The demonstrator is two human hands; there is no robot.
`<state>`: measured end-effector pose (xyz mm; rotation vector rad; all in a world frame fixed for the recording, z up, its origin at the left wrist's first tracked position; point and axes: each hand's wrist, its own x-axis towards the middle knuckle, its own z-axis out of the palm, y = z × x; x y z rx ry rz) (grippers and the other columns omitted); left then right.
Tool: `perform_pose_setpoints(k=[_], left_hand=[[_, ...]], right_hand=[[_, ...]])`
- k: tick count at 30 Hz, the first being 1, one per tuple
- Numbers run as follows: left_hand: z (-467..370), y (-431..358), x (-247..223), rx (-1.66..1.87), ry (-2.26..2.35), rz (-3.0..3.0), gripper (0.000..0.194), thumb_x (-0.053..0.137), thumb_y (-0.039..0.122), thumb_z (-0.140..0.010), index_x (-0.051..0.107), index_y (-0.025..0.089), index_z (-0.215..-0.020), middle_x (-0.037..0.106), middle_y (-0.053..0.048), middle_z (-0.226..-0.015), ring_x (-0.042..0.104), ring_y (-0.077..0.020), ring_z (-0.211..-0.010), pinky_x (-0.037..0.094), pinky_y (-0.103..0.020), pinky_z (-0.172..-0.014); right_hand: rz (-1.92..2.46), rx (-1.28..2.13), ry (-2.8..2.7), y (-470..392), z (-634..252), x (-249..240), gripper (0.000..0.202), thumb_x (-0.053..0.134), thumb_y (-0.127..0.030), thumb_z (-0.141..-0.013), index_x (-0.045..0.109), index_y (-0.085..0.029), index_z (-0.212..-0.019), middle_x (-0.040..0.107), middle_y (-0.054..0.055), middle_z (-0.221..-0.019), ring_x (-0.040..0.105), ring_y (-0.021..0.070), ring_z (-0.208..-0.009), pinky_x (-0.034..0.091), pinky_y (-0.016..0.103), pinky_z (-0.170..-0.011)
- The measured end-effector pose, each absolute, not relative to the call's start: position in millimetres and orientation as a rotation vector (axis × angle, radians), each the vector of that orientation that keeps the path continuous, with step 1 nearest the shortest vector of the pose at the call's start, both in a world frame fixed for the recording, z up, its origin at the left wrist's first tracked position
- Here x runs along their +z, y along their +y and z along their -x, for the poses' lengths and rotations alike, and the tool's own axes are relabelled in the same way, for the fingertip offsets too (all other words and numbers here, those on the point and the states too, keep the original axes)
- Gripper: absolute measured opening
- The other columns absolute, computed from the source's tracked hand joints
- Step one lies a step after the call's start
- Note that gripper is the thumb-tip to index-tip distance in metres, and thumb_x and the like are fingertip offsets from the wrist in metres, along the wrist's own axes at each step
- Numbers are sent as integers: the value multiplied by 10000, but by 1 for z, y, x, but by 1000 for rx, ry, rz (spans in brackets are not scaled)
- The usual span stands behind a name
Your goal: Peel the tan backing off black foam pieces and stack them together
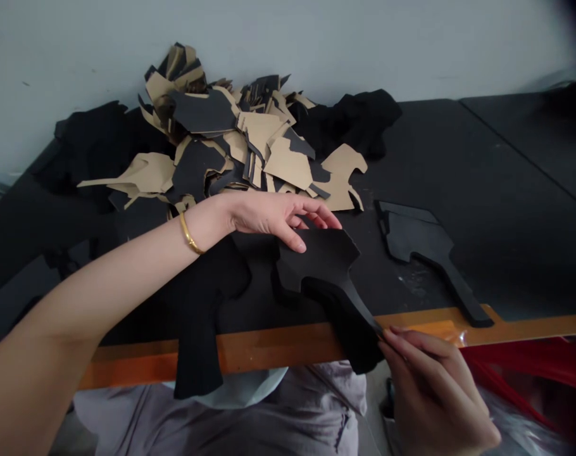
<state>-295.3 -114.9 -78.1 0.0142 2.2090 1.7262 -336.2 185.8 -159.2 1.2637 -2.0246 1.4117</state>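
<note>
A black cut piece (319, 256) with a long narrow tail lies on a stack of dark pieces at the table's front edge. My right hand (435, 386) pinches the tip of that tail between thumb and fingers. Over the wide top end of the same piece, my left hand (292, 218) reaches in from the left, fingers spread and slightly curled, thumb on or just above its surface. Its fingertips are at the piece's far edge. Another black stack (418, 237) of similar shape rests to the right.
Behind my left hand is a heap of tan and black scraps (264, 136) near the wall. A dark piece (197, 342) hangs over the orange front edge (278, 351). Dark bundles flank the heap. Red material (544, 364) is at the lower right.
</note>
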Motion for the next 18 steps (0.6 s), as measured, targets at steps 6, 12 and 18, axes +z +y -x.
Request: perform_pose_setpoints(k=[6,12,18], left_hand=[[295,-117,-80,1704,2225,-36,516,712,151,-671,580,233,-1163,532,-51,-1321,462,-205,-1234,393,-299,-973],[293,-115,-75,1689,2241,-33,506,709,141,-675,579,234,-1155,533,-36,-1317,475,-183,-1213,386,-276,-977],[292,-113,-73,1675,2255,-16,508,712,130,-675,581,226,-1156,539,-37,-1312,473,-182,-1219,379,-278,-983]], right_hand=[[-1284,1412,-2028,184,336,-161,296,699,59,-725,698,-164,-919,632,31,-871,629,136,-778,522,272,-659],[-1256,1425,-2035,187,335,-161,289,695,46,-736,696,-173,-924,630,29,-874,632,141,-785,527,275,-666],[-1264,1428,-2021,185,335,-157,296,693,43,-737,701,-181,-930,638,26,-873,653,149,-770,532,277,-645]])
